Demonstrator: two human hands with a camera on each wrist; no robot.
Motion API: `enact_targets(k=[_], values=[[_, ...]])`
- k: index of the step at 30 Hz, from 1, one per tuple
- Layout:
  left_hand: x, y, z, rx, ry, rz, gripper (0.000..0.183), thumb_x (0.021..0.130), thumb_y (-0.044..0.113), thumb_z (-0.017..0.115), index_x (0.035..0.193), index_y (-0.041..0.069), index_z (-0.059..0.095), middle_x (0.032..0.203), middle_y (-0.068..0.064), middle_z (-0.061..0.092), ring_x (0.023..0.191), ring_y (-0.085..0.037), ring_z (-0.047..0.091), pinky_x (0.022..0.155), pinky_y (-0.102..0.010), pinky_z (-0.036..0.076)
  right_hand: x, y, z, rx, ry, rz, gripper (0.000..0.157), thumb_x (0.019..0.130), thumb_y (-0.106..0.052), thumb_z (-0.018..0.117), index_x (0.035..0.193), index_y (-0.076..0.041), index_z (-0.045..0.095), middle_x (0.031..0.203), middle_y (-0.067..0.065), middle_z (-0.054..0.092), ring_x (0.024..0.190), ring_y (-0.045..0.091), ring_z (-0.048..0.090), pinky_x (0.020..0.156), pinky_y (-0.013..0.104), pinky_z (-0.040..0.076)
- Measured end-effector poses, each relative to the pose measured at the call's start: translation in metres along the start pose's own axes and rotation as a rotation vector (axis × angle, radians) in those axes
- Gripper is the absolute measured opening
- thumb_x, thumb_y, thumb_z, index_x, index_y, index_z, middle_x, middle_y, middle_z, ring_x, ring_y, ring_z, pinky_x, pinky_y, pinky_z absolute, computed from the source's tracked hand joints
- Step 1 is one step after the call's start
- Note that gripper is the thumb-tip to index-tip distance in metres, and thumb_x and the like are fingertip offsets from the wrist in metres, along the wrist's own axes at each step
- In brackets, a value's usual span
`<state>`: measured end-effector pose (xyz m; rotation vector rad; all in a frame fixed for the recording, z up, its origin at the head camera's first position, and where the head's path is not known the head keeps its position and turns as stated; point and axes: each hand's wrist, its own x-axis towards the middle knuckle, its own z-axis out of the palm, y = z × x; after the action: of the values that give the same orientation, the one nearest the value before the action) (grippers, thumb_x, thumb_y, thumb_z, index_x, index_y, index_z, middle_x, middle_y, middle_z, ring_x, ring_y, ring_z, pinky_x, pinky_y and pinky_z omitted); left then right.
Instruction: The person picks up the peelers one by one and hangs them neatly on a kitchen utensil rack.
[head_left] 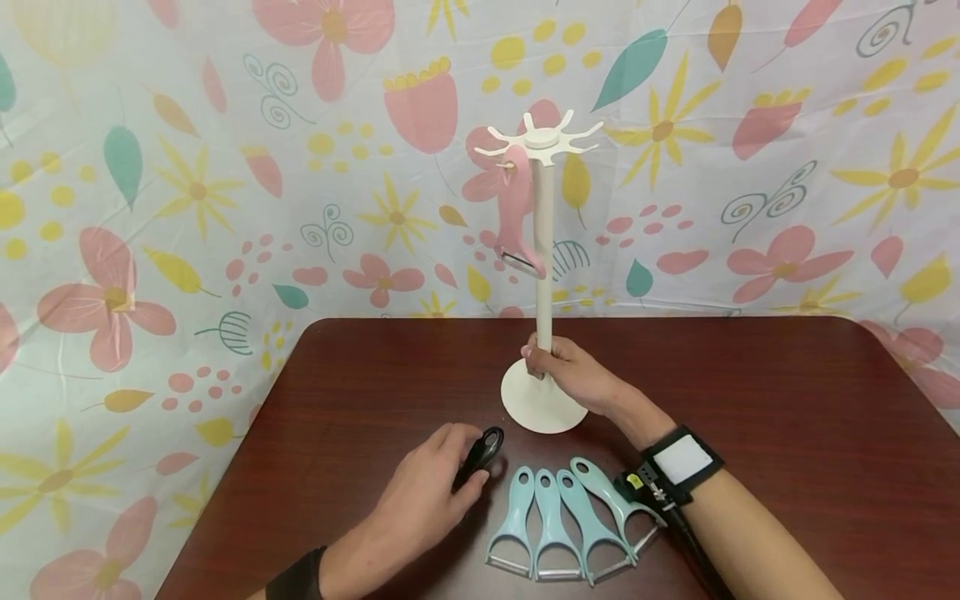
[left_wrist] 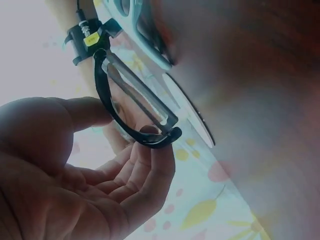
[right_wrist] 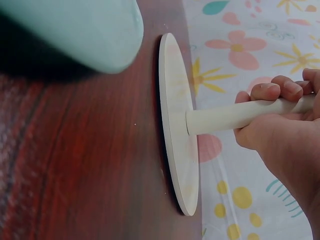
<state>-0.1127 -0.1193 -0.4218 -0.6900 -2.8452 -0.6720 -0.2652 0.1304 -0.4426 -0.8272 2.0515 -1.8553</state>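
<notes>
In the head view, my left hand (head_left: 423,483) holds a black Y-shaped peeler (head_left: 482,450) just above the table, its holed handle end pointing away from me. The left wrist view shows the peeler's black frame (left_wrist: 106,95) and metal blade between thumb and fingers. My right hand (head_left: 573,373) grips the lower pole of a white stand (head_left: 543,292), above its round base (right_wrist: 175,125). Prongs fan out from the stand's top (head_left: 543,143). From one left-hand prong hangs a pink peeler (head_left: 513,204) by its handle hole, blade end down.
Several light-blue peelers (head_left: 550,517) lie fanned side by side on the dark wood table (head_left: 390,375), nearer me than the stand, handles pointing away. A flowered cloth (head_left: 225,167) hangs behind the table. A strap with a cable (head_left: 678,467) circles my right wrist.
</notes>
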Motion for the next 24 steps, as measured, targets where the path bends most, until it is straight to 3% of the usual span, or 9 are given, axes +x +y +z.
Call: enact_targets(k=[6,16,24], values=[[0.002,0.000,-0.005,-0.041,0.082,0.029,0.043,0.090,0.031,0.069,0.127,0.016,0.054,0.098,0.007,0.054,0.081,-0.007,0.057,0.069,-0.029,0.052,0.001,0.002,0.000,0.001,-0.009,-0.014,0.041,0.106,-0.020,0.044,0.079,0.011,0.043,0.081,0.020,0.035,0.079,0.044,0.028,0.073,0.049,0.027],[0.010,0.001,-0.019,-0.116,0.165,0.024,0.043,0.092,0.032,0.066,0.128,0.013,0.052,0.099,0.008,0.053,0.081,-0.003,0.057,0.066,-0.021,0.052,0.001,0.001,0.000,-0.015,-0.010,-0.023,0.041,0.106,-0.024,0.044,0.080,0.009,0.043,0.079,0.021,0.036,0.077,0.043,0.029,0.072,0.047,0.028],[0.019,0.002,-0.031,-0.171,0.237,0.033,0.040,0.091,0.031,0.067,0.125,0.013,0.053,0.099,0.010,0.053,0.084,0.000,0.054,0.069,-0.021,0.052,-0.001,0.001,0.001,-0.030,0.000,-0.012,0.042,0.106,-0.026,0.045,0.081,0.008,0.045,0.078,0.022,0.038,0.077,0.046,0.030,0.072,0.049,0.029]])
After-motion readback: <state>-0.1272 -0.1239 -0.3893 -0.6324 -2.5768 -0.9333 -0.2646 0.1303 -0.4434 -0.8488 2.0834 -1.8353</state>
